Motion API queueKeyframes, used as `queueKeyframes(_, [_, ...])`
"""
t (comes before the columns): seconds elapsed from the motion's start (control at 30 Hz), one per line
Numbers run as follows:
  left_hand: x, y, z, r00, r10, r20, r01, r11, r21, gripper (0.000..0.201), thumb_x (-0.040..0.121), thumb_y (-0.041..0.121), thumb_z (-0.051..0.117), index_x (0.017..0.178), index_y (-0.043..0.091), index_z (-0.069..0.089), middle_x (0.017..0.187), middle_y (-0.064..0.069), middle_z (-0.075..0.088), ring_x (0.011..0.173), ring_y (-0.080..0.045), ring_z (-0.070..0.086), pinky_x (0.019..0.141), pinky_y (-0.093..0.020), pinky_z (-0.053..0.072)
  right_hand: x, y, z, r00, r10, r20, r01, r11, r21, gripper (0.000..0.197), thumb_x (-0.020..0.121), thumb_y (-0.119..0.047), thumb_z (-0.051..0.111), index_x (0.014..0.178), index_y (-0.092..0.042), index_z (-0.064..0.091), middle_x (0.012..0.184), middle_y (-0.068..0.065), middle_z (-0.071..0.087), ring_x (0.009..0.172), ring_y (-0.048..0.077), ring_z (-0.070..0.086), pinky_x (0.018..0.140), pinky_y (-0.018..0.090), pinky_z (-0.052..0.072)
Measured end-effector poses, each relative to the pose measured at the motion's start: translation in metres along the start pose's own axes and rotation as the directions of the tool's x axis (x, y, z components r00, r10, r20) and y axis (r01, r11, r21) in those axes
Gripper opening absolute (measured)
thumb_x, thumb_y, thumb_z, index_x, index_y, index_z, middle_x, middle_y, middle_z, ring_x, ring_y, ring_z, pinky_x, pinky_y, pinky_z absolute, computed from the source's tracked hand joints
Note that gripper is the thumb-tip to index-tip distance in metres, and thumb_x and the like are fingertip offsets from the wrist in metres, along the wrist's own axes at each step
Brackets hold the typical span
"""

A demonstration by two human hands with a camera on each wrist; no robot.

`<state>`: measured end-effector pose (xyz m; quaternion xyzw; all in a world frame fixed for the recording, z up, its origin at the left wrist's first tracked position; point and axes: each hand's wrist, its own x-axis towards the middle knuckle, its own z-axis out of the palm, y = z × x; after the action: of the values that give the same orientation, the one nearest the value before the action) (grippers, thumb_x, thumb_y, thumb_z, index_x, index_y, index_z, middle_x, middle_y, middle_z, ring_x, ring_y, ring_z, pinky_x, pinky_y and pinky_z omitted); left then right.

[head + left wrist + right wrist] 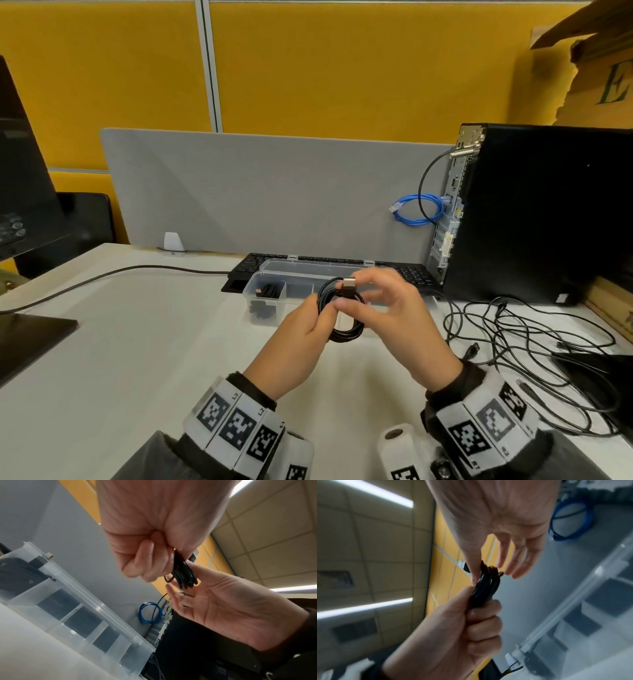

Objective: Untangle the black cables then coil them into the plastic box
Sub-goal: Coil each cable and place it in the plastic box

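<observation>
A coiled black cable (346, 334) hangs between both hands above the white table. My left hand (308, 329) grips the coil's left side in a fist, seen close in the left wrist view (145, 561). My right hand (387, 308) pinches the coil's upper part just below its silver USB plug (349, 286), thumb in front, the other fingers spread. Just behind the hands stands the clear plastic box (291, 273), lid open, divided into compartments. Another coiled black cable (269, 291) lies in its left compartment. A tangle of black cables (534, 339) sprawls on the table to the right.
A black keyboard (246, 267) lies behind the box against a grey divider (274, 192). A black PC tower (548, 212) with a blue network cable (416, 209) stands at the right. A monitor (24, 171) stands at the left, and a dark cable (102, 277) crosses the table.
</observation>
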<state>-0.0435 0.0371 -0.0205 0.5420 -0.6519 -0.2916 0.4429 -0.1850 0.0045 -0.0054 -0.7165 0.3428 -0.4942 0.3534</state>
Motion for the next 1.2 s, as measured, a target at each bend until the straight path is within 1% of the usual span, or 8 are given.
queueKeyframes(0.27, [0.004, -0.004, -0.013, 0.996, -0.03, -0.086, 0.035, 0.998, 0.055, 0.026, 0.1, 0.027, 0.034, 0.077, 0.016, 0.04, 0.07, 0.0, 0.034, 0.059, -0.011, 0.031, 0.058, -0.025, 0.028, -0.003, -0.024, -0.011, 0.834, -0.544, -0.092, 0.475, 0.792, -0.383, 0.017, 0.082, -0.03, 0.064, 0.083, -0.013, 0.062, 0.079, -0.007, 0.058, 0.078, 0.006, 0.056, 0.065, 0.017, 0.049])
queueKeyframes(0.43, [0.006, -0.005, -0.021, 0.969, 0.016, -0.247, -0.003, 0.999, 0.052, 0.02, 0.1, 0.025, 0.035, 0.086, 0.016, 0.046, 0.072, 0.003, 0.043, 0.058, -0.006, 0.038, 0.056, -0.02, 0.032, -0.004, -0.023, -0.023, 0.949, -0.248, 0.192, 0.314, 0.749, -0.583, 0.008, 0.092, -0.025, 0.055, 0.095, -0.019, 0.056, 0.082, -0.014, 0.057, 0.075, 0.003, 0.055, 0.068, 0.023, 0.046])
queueKeyframes(0.53, [0.006, -0.01, -0.019, 0.966, 0.009, -0.259, 0.018, 0.994, 0.104, 0.017, 0.099, 0.025, 0.036, 0.087, 0.017, 0.044, 0.067, 0.002, 0.045, 0.053, -0.006, 0.042, 0.054, -0.024, 0.031, -0.007, -0.02, -0.02, 0.919, -0.066, 0.39, 0.345, 0.614, -0.71, 0.022, 0.099, -0.027, 0.04, 0.11, -0.027, 0.058, 0.097, -0.019, 0.059, 0.093, 0.003, 0.057, 0.082, 0.025, 0.045])
queueKeyframes(0.6, [0.007, -0.015, -0.018, 0.979, 0.015, -0.205, 0.042, 0.962, 0.272, 0.017, 0.099, 0.027, 0.033, 0.096, 0.016, 0.045, 0.069, 0.001, 0.049, 0.058, -0.014, 0.046, 0.057, -0.033, 0.033, -0.008, -0.026, -0.02, 0.892, -0.086, 0.445, 0.38, 0.676, -0.631, 0.019, 0.098, -0.03, 0.04, 0.096, -0.031, 0.059, 0.089, -0.021, 0.056, 0.09, 0.003, 0.052, 0.08, 0.025, 0.041])
queueKeyframes(0.73, [0.004, -0.009, -0.017, 0.999, 0.038, -0.018, -0.034, 0.982, 0.186, 0.022, 0.099, 0.032, 0.033, 0.089, 0.018, 0.047, 0.067, 0.003, 0.048, 0.057, -0.01, 0.042, 0.058, -0.029, 0.033, 0.0, -0.023, -0.031, 0.935, -0.297, 0.193, 0.35, 0.695, -0.628, 0.025, 0.089, -0.054, 0.043, 0.09, -0.04, 0.064, 0.097, -0.018, 0.041, 0.09, 0.0, 0.029, 0.082, 0.023, 0.029])
queueKeyframes(0.8, [-0.001, 0.002, -0.016, 0.995, 0.082, 0.051, -0.082, 0.997, -0.005, 0.024, 0.099, 0.029, 0.036, 0.079, 0.021, 0.045, 0.062, 0.008, 0.039, 0.051, -0.004, 0.034, 0.055, -0.021, 0.03, 0.003, -0.018, -0.032, 0.934, -0.351, 0.065, 0.309, 0.7, -0.644, 0.027, 0.089, -0.043, 0.044, 0.096, -0.033, 0.068, 0.092, -0.01, 0.041, 0.084, 0.006, 0.029, 0.076, 0.021, 0.031])
queueKeyframes(1.03, [-0.005, 0.009, -0.008, 0.993, 0.105, 0.05, -0.094, 0.977, -0.191, 0.021, 0.098, 0.027, 0.037, 0.08, 0.026, 0.048, 0.062, 0.007, 0.041, 0.048, -0.003, 0.034, 0.048, -0.017, 0.032, 0.003, -0.011, -0.009, 0.997, 0.023, 0.067, -0.02, 0.998, -0.055, 0.023, 0.095, -0.013, 0.047, 0.094, -0.023, 0.068, 0.093, -0.002, 0.06, 0.079, 0.004, 0.062, 0.071, 0.016, 0.051])
queueKeyframes(1.2, [-0.002, 0.005, -0.005, 0.994, 0.106, -0.017, -0.107, 0.991, -0.08, 0.019, 0.099, 0.024, 0.036, 0.087, 0.017, 0.049, 0.065, 0.013, 0.049, 0.052, 0.007, 0.045, 0.052, -0.01, 0.034, -0.002, -0.013, -0.006, 0.944, 0.251, 0.216, -0.313, 0.889, 0.335, 0.02, 0.095, -0.009, 0.046, 0.103, -0.005, 0.064, 0.084, 0.008, 0.07, 0.075, 0.015, 0.067, 0.066, 0.022, 0.054])
